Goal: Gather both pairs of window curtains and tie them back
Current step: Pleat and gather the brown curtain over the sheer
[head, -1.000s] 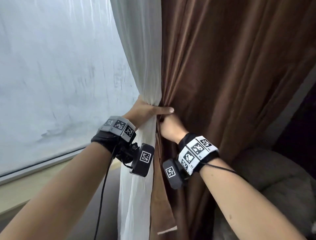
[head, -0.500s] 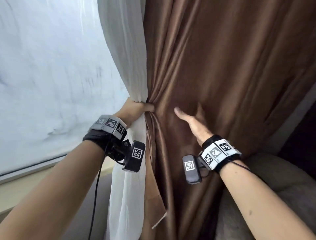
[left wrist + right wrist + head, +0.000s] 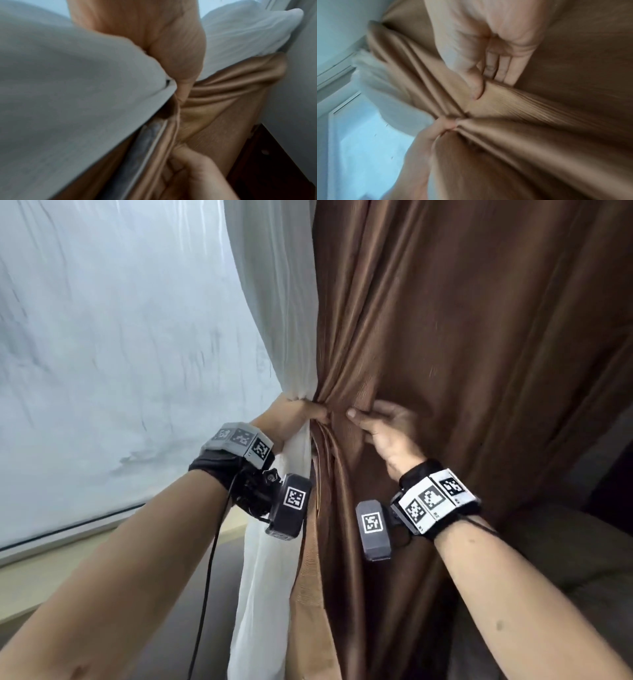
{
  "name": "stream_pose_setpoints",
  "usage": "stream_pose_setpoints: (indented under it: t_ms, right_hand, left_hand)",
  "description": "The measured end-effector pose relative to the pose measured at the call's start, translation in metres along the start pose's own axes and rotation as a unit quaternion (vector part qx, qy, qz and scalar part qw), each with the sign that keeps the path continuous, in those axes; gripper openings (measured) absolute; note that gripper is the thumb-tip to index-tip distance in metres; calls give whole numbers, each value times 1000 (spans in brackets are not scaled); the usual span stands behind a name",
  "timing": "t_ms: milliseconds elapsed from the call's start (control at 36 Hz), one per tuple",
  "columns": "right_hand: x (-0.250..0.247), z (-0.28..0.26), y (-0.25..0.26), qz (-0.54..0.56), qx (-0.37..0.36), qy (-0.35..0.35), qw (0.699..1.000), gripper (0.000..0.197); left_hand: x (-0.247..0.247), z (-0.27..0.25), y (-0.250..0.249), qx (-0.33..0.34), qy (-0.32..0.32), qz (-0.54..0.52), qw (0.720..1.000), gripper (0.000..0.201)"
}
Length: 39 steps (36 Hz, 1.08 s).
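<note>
Right hand [image 3: 383,429] moved in, pinching brown curtain [image 3: 462,337] (folds bunched), left hand [image 3: 294,416] gripping both curtains

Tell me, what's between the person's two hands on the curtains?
In the head view, only a short stretch of bunched brown curtain folds separates the left hand, which grips the white curtain and brown curtain together, from the right hand pinching a brown fold.
</note>
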State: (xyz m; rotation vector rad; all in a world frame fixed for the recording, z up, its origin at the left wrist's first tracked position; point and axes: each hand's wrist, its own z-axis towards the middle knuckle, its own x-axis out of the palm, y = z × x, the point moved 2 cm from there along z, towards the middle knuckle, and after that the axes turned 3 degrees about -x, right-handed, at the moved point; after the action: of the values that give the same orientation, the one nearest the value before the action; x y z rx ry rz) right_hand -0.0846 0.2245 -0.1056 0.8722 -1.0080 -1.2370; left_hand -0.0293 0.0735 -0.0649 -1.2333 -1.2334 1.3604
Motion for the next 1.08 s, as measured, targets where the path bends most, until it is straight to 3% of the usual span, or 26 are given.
stream_pose_setpoints:
  t_ms: [83, 139, 194, 278, 389, 417, 528, 611, 694, 750, 805, 861, 944, 1028, 1083]
  right_hand:
    - [4, -3, 4, -80, -102, -55, 990, 12]
    - [8, -11, 5, -124, -150, -27, 981, 4]
    - [13, -18, 4, -162, -171, 17, 972, 9]
    - [17, -20, 0, -195, -187, 51, 962, 15]
    - [20, -20, -3, -194, -183, 69, 961, 24]
    - [21, -20, -4, -189, -174, 71, 964, 27]
    - [19, -11, -8, -175, -107, 86, 975, 29]
    - [12, -2, -14, -215, -69, 101, 969, 29]
    - [-3, 7, -15, -224, -67, 39, 972, 31]
    - [-24, 13, -8, -225, -105, -59, 967, 27]
    - [-52, 22, 4, -259, -181, -182, 931, 29]
    - [-78, 29, 12, -284, -230, -276, 889, 44]
    - [-106, 39, 13, -309, -152, -344, 873, 95]
    - [-121, 47, 0, -274, -36, -306, 911, 141]
    - [-120, 50, -9, -250, -18, -255, 934, 150]
  left_hand:
    - [3, 6, 4, 27, -58, -18, 998, 20]
    - [7, 9, 6, 44, -76, -17, 996, 20]
    - [12, 11, 8, 54, -74, -6, 996, 20]
    - [17, 11, 11, 40, -41, -23, 998, 13]
    - [18, 9, 8, -2, 78, -83, 993, 26]
    - [20, 10, 7, 4, 77, -83, 994, 27]
    - [30, 29, 7, 19, -53, -62, 996, 30]
    - [34, 45, 11, 24, -99, -40, 994, 28]
    - [34, 63, 12, 28, -99, -22, 994, 27]
    - [31, 65, 10, 30, -109, -10, 994, 21]
    - [28, 71, 8, 35, -107, -14, 994, 17]
    - [25, 78, 10, 42, -111, -10, 993, 21]
    - [27, 82, 11, 45, -97, -9, 994, 22]
    - [33, 82, 11, 48, -81, -11, 995, 22]
    - [39, 81, 10, 48, -71, -9, 996, 22]
